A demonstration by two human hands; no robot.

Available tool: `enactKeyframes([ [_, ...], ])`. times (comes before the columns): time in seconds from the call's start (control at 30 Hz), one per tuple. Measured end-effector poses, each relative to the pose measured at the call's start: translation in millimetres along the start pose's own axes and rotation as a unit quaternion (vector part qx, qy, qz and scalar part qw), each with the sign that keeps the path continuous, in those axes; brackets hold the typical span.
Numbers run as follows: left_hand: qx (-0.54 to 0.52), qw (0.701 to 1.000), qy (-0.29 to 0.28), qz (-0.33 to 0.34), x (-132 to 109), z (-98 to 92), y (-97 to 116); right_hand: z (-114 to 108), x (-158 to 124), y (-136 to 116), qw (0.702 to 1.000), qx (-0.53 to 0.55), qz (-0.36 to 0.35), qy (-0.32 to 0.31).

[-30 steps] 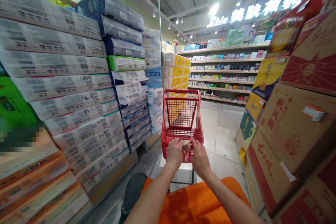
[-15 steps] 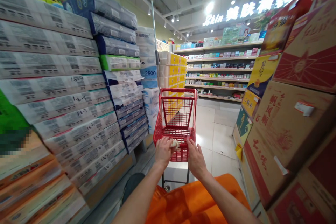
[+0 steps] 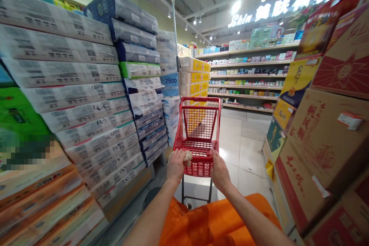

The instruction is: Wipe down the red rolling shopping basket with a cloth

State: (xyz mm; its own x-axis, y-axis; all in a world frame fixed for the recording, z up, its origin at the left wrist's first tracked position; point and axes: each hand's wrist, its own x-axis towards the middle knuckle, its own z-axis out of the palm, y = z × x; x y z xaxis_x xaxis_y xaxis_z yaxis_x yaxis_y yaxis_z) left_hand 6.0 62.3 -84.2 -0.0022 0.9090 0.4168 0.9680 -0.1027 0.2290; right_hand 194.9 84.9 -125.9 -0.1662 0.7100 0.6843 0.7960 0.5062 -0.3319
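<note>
Both hands on a red cart in a shop aisle

The left hand (image 3: 175,165) has its fingers closed around a pale wad (image 3: 188,156), pressed to the near rim of the cart (image 3: 198,123). The right hand (image 3: 219,169) has its fingers curled tight over the same rim. The cart stands on the floor (image 3: 245,153) between stacked tissue packs (image 3: 86,103) and cartons (image 3: 323,138).

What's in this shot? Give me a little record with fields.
place: shop aisle
left hand: grips near rim of red cart, with a whitish wad
right hand: grips same rim
left side: stacked tissue packs
right side: cardboard boxes
far end: product shelves
</note>
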Motion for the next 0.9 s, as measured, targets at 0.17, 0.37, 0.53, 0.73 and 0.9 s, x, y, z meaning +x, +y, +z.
enactKeyframes([
  [0.17, -0.041, 0.991, -0.03, 0.125, 1.6, 16.8, 37.1, 0.3, 0.5, 5.0, 0.998, 0.043, -0.028, 0.048],
  [0.37, -0.006, 0.999, -0.01, 0.03, 6.5, -2.8, -3.6, -1.5, 1.1, 8.1, 0.997, 0.048, -0.014, 0.05],
  [0.53, -0.018, 0.992, 0.007, 0.126, 5.8, 20.1, 36.5, 3.1, -1.9, 4.1, 0.998, 0.032, -0.01, 0.053],
  [0.73, -0.005, 0.99, 0.005, 0.143, 9.2, 15.1, 14.5, -4.2, -2.9, 9.2, 1.0, -0.018, -0.014, 0.004],
  [0.9, 0.007, 0.996, 0.007, 0.088, 11.0, 2.2, -6.0, -0.4, -4.4, 2.4, 1.0, -0.02, -0.001, 0.007],
])
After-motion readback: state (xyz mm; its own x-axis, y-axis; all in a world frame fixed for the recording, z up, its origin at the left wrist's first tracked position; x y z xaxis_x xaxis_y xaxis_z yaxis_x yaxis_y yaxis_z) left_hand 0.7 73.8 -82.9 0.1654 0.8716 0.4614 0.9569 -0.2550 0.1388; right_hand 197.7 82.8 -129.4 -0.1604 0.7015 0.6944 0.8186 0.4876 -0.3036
